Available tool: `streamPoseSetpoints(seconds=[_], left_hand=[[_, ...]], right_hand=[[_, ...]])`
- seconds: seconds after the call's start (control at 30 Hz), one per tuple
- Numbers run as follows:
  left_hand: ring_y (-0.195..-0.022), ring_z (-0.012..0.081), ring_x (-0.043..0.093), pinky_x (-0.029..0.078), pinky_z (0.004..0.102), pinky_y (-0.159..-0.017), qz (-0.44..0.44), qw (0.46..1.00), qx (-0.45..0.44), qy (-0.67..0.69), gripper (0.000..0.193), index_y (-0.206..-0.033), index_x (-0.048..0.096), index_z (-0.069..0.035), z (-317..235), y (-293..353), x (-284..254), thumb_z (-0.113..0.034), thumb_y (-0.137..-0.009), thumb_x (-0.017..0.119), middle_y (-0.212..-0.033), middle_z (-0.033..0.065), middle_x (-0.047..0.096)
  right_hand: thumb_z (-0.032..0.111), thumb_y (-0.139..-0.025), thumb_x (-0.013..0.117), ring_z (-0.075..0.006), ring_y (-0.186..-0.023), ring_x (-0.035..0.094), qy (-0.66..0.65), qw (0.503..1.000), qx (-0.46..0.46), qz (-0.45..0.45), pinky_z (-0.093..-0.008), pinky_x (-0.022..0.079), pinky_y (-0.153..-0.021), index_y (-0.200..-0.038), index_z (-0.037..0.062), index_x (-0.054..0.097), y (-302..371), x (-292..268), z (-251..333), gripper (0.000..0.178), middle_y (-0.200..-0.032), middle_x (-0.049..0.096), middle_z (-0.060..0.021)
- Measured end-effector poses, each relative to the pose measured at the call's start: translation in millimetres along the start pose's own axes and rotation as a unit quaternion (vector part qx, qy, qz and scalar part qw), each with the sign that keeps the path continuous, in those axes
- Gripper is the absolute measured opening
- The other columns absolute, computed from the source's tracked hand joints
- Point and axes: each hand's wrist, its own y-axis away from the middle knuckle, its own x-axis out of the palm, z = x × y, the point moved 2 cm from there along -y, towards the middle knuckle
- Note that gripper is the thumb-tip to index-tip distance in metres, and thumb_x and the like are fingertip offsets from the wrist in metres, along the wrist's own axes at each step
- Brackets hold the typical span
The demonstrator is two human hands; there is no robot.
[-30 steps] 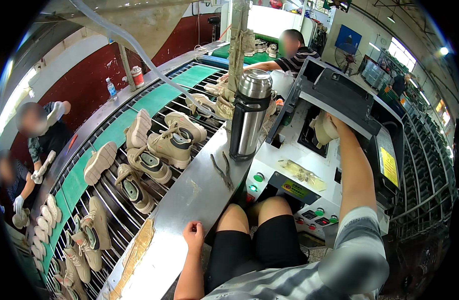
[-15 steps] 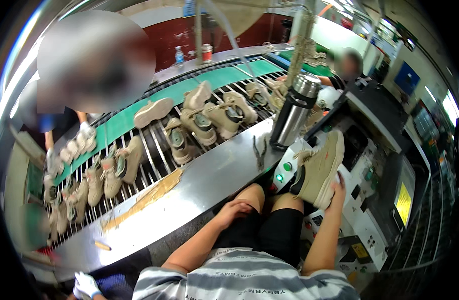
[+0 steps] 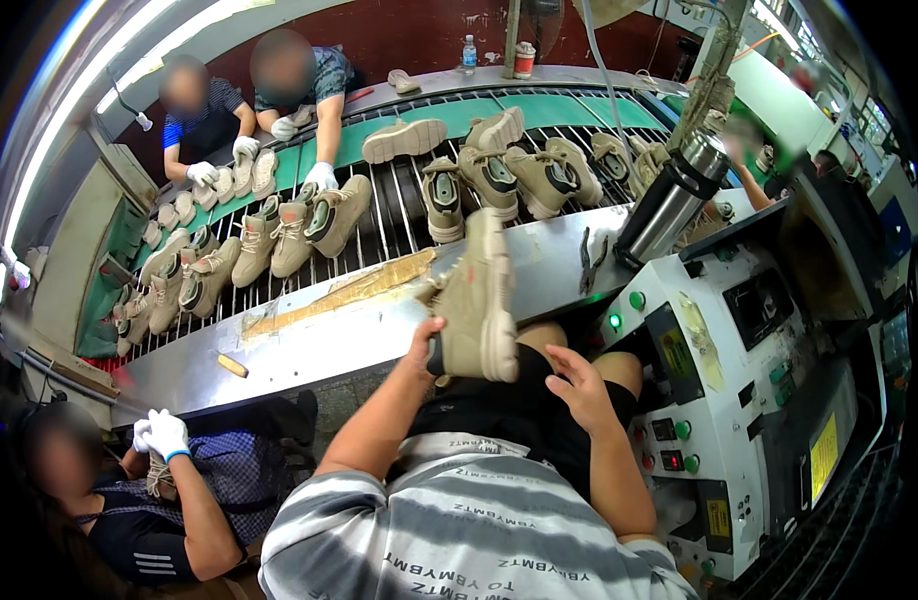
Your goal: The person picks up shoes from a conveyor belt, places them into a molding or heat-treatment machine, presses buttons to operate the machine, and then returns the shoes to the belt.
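Observation:
A beige lace-up sneaker (image 3: 469, 305) is raised above my lap, tilted with its toe up and its pale sole turned to the right. My left hand (image 3: 422, 348) is closed on it near the heel; part of the grip is hidden behind the shoe. Over my thigh, to the right of the sole, my right hand (image 3: 582, 388) is open with its fingers apart, touching no shoe. Past the held sneaker runs a metal table edge (image 3: 369, 325) with a strip of torn brown tape (image 3: 339, 295) on it.
Several beige sneakers (image 3: 444, 200) stand on a roller conveyor with a green strip. Pliers (image 3: 592, 262) and a steel thermos (image 3: 674, 200) are at the table's right end. A white control machine (image 3: 679, 350) stands at my right. Co-workers in white gloves (image 3: 164, 435) sit left and opposite.
The sneaker has gone from my right hand to my left and moved left, from beside the machine to above my lap. My left hand has left my thigh. The view has turned left.

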Motion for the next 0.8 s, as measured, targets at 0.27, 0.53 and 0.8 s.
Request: streamPoseSetpoints(seconds=[0.27, 0.53, 0.8], left_hand=[[-0.069, 0.0235, 0.067, 0.057, 0.0354, -0.066, -0.267, 0.927, 0.084, -0.250, 0.033, -0.103, 0.058, -0.001, -230, -73, -68, -0.025, -0.080, 0.063, -0.087, 0.0128, 0.066], [-0.082, 0.0281, 0.063, 0.050, 0.0410, -0.067, -0.396, 0.625, 0.008, -0.673, 0.062, -0.109, 0.054, 0.011, -329, -212, -125, -0.025, -0.064, 0.077, -0.099, 0.0186, 0.064], [-0.113, 0.0302, 0.056, 0.041, 0.0343, -0.096, -0.400, 0.664, 0.102, -0.623, 0.082, -0.138, 0.030, 0.009, -275, -208, -133, -0.033, -0.080, 0.070, -0.121, 0.0251, 0.056]], right_hand=[[-0.001, -0.081, 0.061, -0.0166, -0.098, 0.058, -0.087, 0.984, 0.040, -0.151, -0.0287, 0.044, -0.091, -0.113, -0.0032, 0.059, -12, -68, -39, 0.031, -0.103, 0.062, -0.0083], [0.007, -0.084, 0.061, -0.0142, -0.096, 0.059, -0.056, 0.992, -0.002, -0.114, -0.0268, 0.045, -0.087, -0.108, -0.0005, 0.060, -264, -55, -14, 0.025, -0.099, 0.063, -0.0058], [0.023, -0.082, 0.066, -0.0120, -0.089, 0.056, 0.109, 0.984, 0.045, -0.131, -0.0261, 0.043, -0.084, -0.128, 0.0003, 0.050, -607, -80, -54, 0.054, -0.099, 0.062, -0.0046]])
